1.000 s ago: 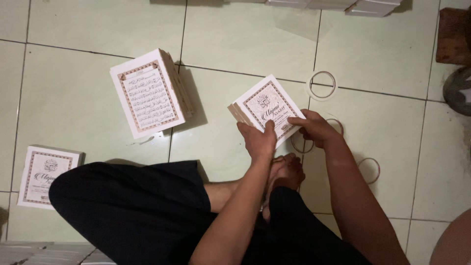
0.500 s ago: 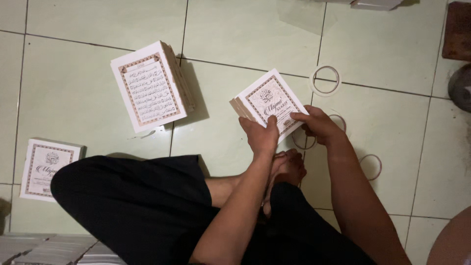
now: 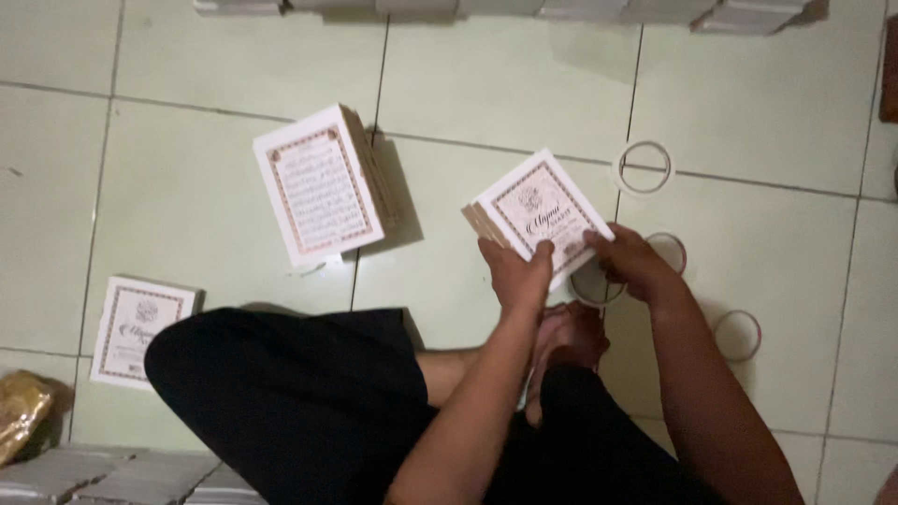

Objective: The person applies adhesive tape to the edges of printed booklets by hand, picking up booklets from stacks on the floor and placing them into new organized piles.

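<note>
Gripping a small stack of white booklets [image 3: 538,217], left hand [image 3: 516,276] closed, right hand [image 3: 634,265] pinching its corner.

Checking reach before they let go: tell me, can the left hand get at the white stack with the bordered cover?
Probably yes: the left hand grips the booklet, and only bare tile separates it from the white stack.

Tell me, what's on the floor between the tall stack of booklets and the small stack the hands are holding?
Nothing: in the head view, only bare green tile and one grout line separate the tall stack from the held stack.
</note>
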